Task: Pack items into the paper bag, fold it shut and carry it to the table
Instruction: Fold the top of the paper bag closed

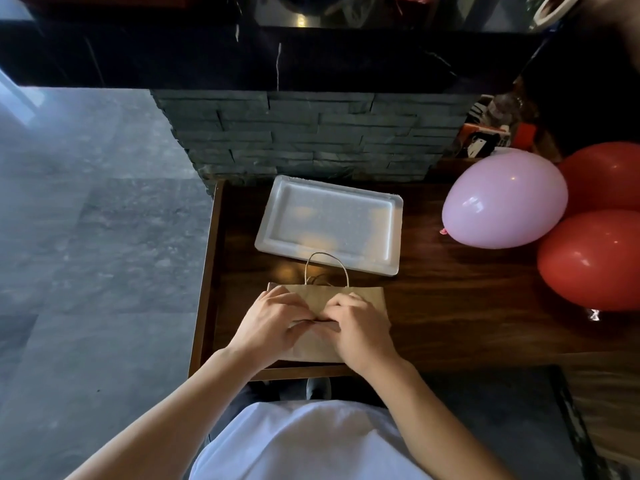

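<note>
While the paper bag (346, 299) lies flat near the wooden counter's (450, 306) front left corner, long axis left-right, the left hand (273, 323) and right hand (360, 330), equally near, pinch its middle crease with curled fingers.

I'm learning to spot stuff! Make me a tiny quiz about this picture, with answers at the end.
1. True or false: both hands touch the bag.
2. Which balloon lies nearest the tray? A) pink B) red
3. What sticks up from the bag's far edge?

Key:
1. True: left hand and right hand pinch a fold in it with their fingers.
2. A: the pink balloon; the red balloons are farther right.
3. The handle, over the tray's near rim.
</note>
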Motion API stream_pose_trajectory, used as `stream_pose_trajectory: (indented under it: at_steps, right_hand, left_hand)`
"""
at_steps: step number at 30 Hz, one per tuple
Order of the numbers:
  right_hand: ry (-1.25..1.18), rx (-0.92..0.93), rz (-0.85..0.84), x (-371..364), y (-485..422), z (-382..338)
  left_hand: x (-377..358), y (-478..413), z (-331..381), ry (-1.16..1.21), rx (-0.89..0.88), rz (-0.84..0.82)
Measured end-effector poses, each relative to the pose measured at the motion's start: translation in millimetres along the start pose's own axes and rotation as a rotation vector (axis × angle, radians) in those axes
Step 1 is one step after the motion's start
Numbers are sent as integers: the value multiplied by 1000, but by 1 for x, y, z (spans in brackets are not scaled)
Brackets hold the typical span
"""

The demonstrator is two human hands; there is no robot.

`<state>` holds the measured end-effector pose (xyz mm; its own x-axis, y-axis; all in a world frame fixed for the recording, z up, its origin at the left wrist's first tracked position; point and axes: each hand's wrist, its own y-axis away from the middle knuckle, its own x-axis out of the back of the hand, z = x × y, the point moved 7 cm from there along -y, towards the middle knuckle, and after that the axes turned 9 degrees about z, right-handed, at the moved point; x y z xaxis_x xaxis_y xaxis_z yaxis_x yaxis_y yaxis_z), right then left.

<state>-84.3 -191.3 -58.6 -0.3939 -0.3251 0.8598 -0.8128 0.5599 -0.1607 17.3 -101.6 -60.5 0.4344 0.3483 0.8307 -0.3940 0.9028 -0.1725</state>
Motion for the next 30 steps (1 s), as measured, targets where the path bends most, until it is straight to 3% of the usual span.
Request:
stream_pose_trajectory:
  at_steps: [7, 12, 17, 20, 25, 30]
  right_hand:
    - [-41, 3, -33, 2, -3, 21]
    - [-85, -190, 6, 16, 11, 74]
    - [-295, -423, 31, 13, 23, 110]
    - [-432, -595, -77, -1, 33, 123]
    - [-749, -659, -198, -23, 38, 107]
    - [-881, -670, -191, -36, 37, 99]
  left_hand:
    - [3, 0, -16, -6, 21, 0]
    - [17, 14, -54, -5, 143, 50]
    - [13, 25, -86, 221, 418, 80]
    - [-2, 30, -99, 429, 627, -48]
    - [-24, 29, -85, 652, 608, -214]
    - [-35, 27, -81, 776, 638, -148]
